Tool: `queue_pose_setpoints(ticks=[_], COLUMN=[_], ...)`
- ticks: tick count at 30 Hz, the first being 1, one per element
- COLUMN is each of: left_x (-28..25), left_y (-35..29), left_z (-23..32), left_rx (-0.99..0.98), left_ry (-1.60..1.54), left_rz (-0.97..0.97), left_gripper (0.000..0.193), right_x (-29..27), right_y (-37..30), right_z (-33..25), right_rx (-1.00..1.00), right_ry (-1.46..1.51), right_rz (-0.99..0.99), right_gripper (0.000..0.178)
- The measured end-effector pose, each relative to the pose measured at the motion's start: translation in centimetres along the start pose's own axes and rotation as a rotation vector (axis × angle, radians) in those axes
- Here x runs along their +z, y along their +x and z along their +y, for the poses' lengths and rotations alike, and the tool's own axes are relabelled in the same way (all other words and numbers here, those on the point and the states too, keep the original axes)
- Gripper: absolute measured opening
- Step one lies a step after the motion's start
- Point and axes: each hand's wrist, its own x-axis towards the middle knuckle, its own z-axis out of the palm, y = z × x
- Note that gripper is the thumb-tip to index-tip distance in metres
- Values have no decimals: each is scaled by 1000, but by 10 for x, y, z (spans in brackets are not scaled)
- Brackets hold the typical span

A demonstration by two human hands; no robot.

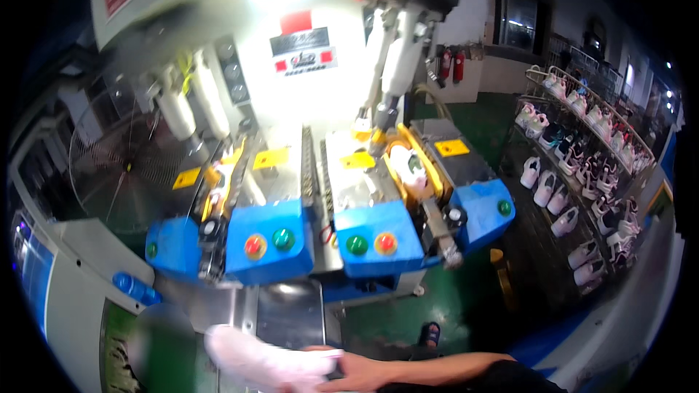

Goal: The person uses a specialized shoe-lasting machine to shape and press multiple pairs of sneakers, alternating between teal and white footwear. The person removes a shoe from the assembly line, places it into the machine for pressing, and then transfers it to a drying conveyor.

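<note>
My right hand (pixel 355 371) reaches in from the lower right, its fingers closed round the opening end of a pale pinkish-white shoe (pixel 255 359). The shoe lies sideways at the bottom edge, its rounded toe pointing left, in front of a dark metal shelf (pixel 291 302). My left hand does not show. Ahead stands a two-station shoe press with blue button housings (pixel 269 222). Its right station holds a white shoe with dark markings (pixel 409 166) between yellow side pads (pixel 437 175). The left station (pixel 222 182) also has yellow pads; blur hides whether a shoe sits there.
Green and red buttons (pixel 385 244) sit on the housings. A slanted rack (pixel 542 215) with rows of shoes stands at the right. To the left are a blue bottle (pixel 136 288) and a large fan (pixel 124 164). A sandalled foot (pixel 431 333) shows on the green floor.
</note>
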Motion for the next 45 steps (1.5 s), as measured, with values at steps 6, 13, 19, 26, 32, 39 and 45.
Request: queue_pose_setpoints(ticks=[6,13,19,26,32,39,45], left_x=[259,461,585,607,495,292,217], left_y=[14,206,383,371,257,82,39], left_z=[18,38,-5,68,108,86,14], left_rx=[330,406,547,299,143,183,-57], left_ry=[-44,589,1053,1107,547,96,-154], left_rz=[-379,-425,-178,-370,-594,-284,321], left_gripper=[49,82,84,78,62,82,67], right_x=[-221,-310,-300,-312,-343,-471,-560], right_y=[-152,-224,-249,-251,-227,-21,111], right_z=[145,-28,-37,-9,8,-103,-62], right_rx=[416,-192,104,-217,-20,328,319], right_ry=[-49,314,385,412,308,638,-742], right_rz=[742,954,1094,1113,1075,657,882], right_gripper=[45,71,82,69,70,38,54])
